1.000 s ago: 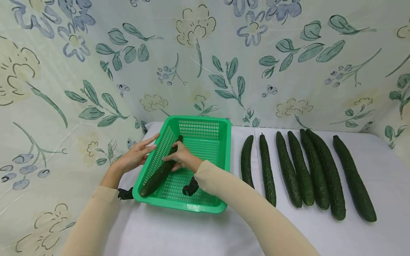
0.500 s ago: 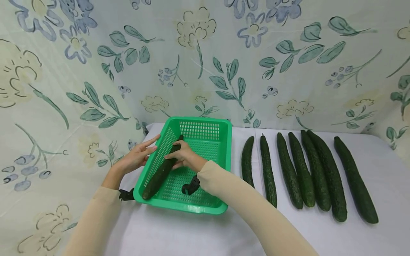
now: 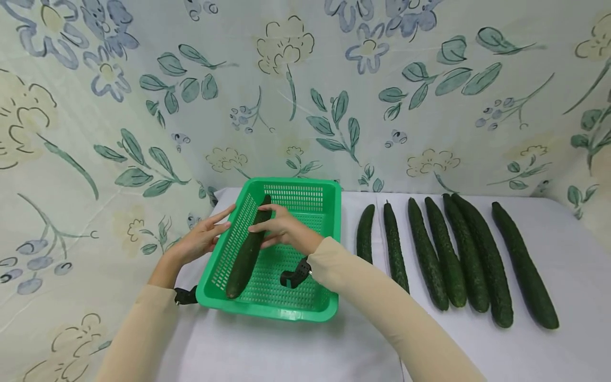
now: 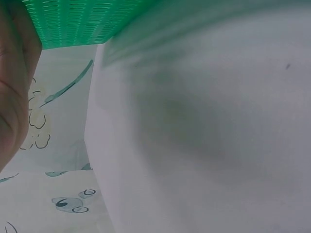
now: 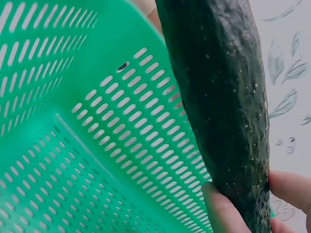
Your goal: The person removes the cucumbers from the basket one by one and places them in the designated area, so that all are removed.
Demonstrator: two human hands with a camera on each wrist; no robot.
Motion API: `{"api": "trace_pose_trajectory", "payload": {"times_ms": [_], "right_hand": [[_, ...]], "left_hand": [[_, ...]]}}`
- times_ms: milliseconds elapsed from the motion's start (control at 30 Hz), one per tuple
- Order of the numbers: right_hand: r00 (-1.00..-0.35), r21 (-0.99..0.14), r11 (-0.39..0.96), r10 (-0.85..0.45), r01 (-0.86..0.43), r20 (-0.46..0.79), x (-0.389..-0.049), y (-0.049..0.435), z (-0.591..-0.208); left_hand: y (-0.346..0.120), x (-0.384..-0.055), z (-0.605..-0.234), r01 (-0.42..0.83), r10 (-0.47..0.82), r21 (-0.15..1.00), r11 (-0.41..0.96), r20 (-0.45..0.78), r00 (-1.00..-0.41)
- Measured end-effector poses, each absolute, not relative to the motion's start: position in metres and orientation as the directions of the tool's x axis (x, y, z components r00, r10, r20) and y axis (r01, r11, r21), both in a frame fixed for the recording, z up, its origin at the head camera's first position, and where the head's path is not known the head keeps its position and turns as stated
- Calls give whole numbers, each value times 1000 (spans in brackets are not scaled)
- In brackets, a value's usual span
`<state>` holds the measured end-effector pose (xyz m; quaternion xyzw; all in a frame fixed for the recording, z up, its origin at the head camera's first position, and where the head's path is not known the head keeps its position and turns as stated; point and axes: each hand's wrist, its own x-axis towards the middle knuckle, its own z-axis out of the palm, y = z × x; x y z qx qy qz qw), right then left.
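Note:
A green plastic basket (image 3: 267,313) with slotted walls stands on a white cloth. Inside, toward the left wall, a long dark green cucumber (image 3: 243,265) slants with its thick end nearest me. My right hand (image 3: 286,231) grips it near its upper end, thumb on one side and fingers on the other; the right wrist view shows the bumpy cucumber (image 5: 218,97) between the fingertips (image 5: 226,213). On the outside of the basket's left wall, my left hand (image 3: 202,236) touches it with fingers extended. Only part of that hand (image 4: 17,82) shows in the left wrist view, beside the basket's underside.
Several cucumbers (image 3: 425,249) lie side by side on the white cloth (image 3: 573,265) to the right of the basket. My right forearm overlaps the nearest of them in the head view. A floral curtain (image 3: 305,95) hangs behind and to the left.
My right hand has shifted the cucumber to the right, its lower end moving out of the basket's near left corner. The left hand stays at the basket wall.

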<state>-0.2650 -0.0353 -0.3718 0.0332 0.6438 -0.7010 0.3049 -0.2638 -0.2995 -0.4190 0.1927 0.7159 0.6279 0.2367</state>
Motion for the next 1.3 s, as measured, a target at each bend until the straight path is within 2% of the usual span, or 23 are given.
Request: {"api": "trace_pose_trajectory", "payload": {"times_ms": [333, 600, 1000, 1300], "right_hand": [[-794, -910, 58, -469, 410, -387, -265, 0, -342], [-806, -936, 50, -494, 347, -325, -263, 27, -326], [-828, -961, 21, -504, 275, -248, -267, 82, -326], [-852, -986, 29, -500, 167, -159, -273, 120, -335]], "left_hand": [[-297, -262, -418, -22, 526, 984, 179, -115, -843], [-298, -263, -418, 1, 536, 985, 175, -95, -839], [-298, -260, -418, -36, 519, 986, 164, -117, -846], [-297, -260, -416, -42, 510, 982, 185, -133, -850]]}}
